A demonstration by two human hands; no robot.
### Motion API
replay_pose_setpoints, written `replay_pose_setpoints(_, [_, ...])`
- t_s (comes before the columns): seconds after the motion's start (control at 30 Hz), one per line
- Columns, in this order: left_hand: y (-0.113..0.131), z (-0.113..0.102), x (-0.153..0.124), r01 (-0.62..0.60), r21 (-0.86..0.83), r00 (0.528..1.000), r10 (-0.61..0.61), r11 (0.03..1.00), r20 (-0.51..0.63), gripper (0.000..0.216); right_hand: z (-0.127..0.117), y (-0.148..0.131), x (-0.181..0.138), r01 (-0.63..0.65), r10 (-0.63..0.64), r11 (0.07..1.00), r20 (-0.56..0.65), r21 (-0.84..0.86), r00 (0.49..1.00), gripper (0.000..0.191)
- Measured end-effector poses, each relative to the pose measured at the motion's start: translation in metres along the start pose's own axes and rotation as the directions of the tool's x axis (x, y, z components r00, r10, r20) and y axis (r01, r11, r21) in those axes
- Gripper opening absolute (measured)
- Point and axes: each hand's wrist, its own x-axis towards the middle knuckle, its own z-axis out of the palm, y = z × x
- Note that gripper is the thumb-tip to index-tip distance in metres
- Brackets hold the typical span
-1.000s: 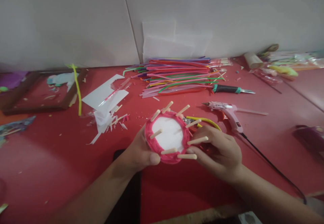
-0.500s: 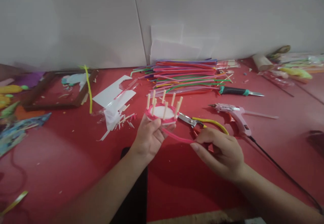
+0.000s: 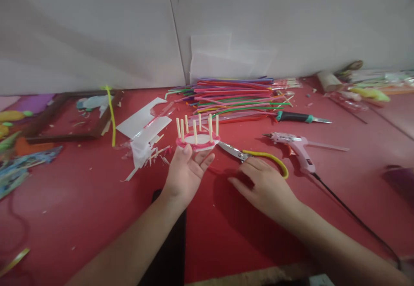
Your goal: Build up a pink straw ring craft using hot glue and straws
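My left hand (image 3: 186, 169) holds a small round piece (image 3: 198, 139) from below, thumb at its near rim. It has a white disc base, a fuzzy pink pipe-cleaner edge, and several short wooden sticks standing upright around it. My right hand (image 3: 263, 184) is over the scissors (image 3: 231, 150), palm down, thumb spread from the fingers; its fingertips are partly hidden. The scissors lie with metal blades pointing left and a yellow handle showing; the other handle is covered by my hand. A blurred pink strand shows faintly between my hands.
Behind lies a pile of coloured pipe cleaners (image 3: 233, 98) beside a black-and-teal knife (image 3: 294, 117). A pink glue gun (image 3: 299, 148) with a black cord is at right. White card scraps (image 3: 142, 120) and a brown frame (image 3: 64, 137) lie left. A black object (image 3: 168, 243) is below my left arm.
My right hand has let go of the pink pipe cleaner and moved left onto the scissors. My left hand has tilted the round piece so it shows more side-on.
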Motion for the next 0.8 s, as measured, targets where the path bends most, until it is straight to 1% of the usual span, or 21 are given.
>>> replay_pose_setpoints(0.07, [0.000, 0.000, 0.001, 0.010, 0.018, 1.000, -0.010, 1.000, 0.009, 0.029, -0.008, 0.001, 0.003, -0.020, 0.021, 0.998, -0.005, 0.061, 1.000, 0.019])
replay_pose_setpoints(0.13, [0.000, 0.000, 0.002, 0.024, 0.048, 1.000, -0.024, 0.999, 0.005, 0.024, -0.024, 0.010, 0.006, -0.070, 0.076, 0.992, -0.047, 0.103, 0.996, 0.019])
replay_pose_setpoints(0.17, [0.000, 0.000, 0.002, 0.024, 0.066, 1.000, -0.024, 0.998, 0.002, 0.022, -0.034, 0.018, 0.007, -0.118, 0.125, 0.989, -0.082, 0.091, 0.989, 0.019])
replay_pose_setpoints(0.2, [0.000, 0.000, 0.002, 0.022, 0.084, 1.000, -0.022, 0.996, 0.004, 0.021, -0.045, 0.027, 0.005, -0.187, 0.190, 0.981, -0.115, 0.044, 0.975, 0.020])
replay_pose_setpoints(0.23, [0.000, 0.000, 0.002, 0.016, 0.101, 1.000, -0.017, 0.995, 0.011, 0.021, -0.056, 0.039, 0.002, -0.268, 0.263, 0.963, -0.145, -0.017, 0.954, 0.021])
replay_pose_setpoints(0.27, [-0.001, -0.001, 0.001, 0.008, 0.116, 1.000, -0.011, 0.993, 0.023, 0.022, -0.066, 0.052, -0.003, -0.362, 0.347, 0.928, -0.149, -0.086, 0.926, 0.024])
replay_pose_setpoints(0.33, [-0.001, -0.001, 0.000, 0.001, 0.138, 0.999, -0.007, 0.990, 0.043, 0.025, -0.079, 0.078, -0.016, -0.542, 0.527, 0.808, -0.126, -0.233, 0.840, 0.038])
replay_pose_setpoints(0.37, [-0.001, -0.001, -0.001, 0.003, 0.153, 0.999, -0.010, 0.988, 0.050, 0.027, -0.081, 0.091, -0.023, -0.593, 0.588, 0.756, -0.109, -0.277, 0.801, 0.047])
replay_pose_setpoints(0.4, [-0.002, -0.001, -0.002, 0.004, 0.171, 0.998, -0.014, 0.985, 0.056, 0.030, -0.081, 0.102, -0.029, -0.614, 0.624, 0.736, -0.066, -0.285, 0.779, 0.052])
replay_pose_setpoints(0.43, [-0.002, 0.000, -0.003, 0.001, 0.191, 0.998, -0.013, 0.982, 0.063, 0.037, -0.079, 0.112, -0.034, -0.617, 0.638, 0.738, -0.016, -0.273, 0.770, 0.050])
replay_pose_setpoints(0.47, [-0.002, 0.000, -0.004, -0.002, 0.211, 0.997, -0.013, 0.978, 0.073, 0.045, -0.075, 0.119, -0.038, -0.609, 0.633, 0.750, 0.016, -0.257, 0.774, 0.046])
replay_pose_setpoints(0.5, [-0.003, 0.000, -0.004, -0.009, 0.228, 0.996, -0.011, 0.974, 0.086, 0.053, -0.069, 0.125, -0.041, -0.585, 0.608, 0.776, 0.032, -0.236, 0.793, 0.040])
replay_pose_setpoints(0.57, [-0.004, 0.000, -0.006, -0.021, 0.246, 0.993, -0.007, 0.969, 0.114, 0.062, -0.060, 0.131, -0.043, -0.521, 0.534, 0.827, 0.007, -0.211, 0.845, 0.023])
replay_pose_setpoints(0.63, [-0.004, -0.001, -0.006, -0.020, 0.250, 0.991, -0.013, 0.968, 0.131, 0.065, -0.056, 0.132, -0.042, -0.483, 0.487, 0.849, -0.034, -0.217, 0.872, 0.013])
replay_pose_setpoints(0.73, [-0.005, -0.005, -0.007, -0.003, 0.253, 0.991, -0.031, 0.967, 0.130, 0.066, -0.064, 0.131, -0.040, -0.500, 0.495, 0.834, -0.084, -0.232, 0.865, 0.012])
replay_pose_setpoints(0.8, [-0.005, -0.006, -0.007, 0.014, 0.242, 0.992, -0.044, 0.970, 0.120, 0.067, -0.076, 0.129, -0.039, -0.538, 0.517, 0.809, -0.152, -0.237, 0.843, 0.021])
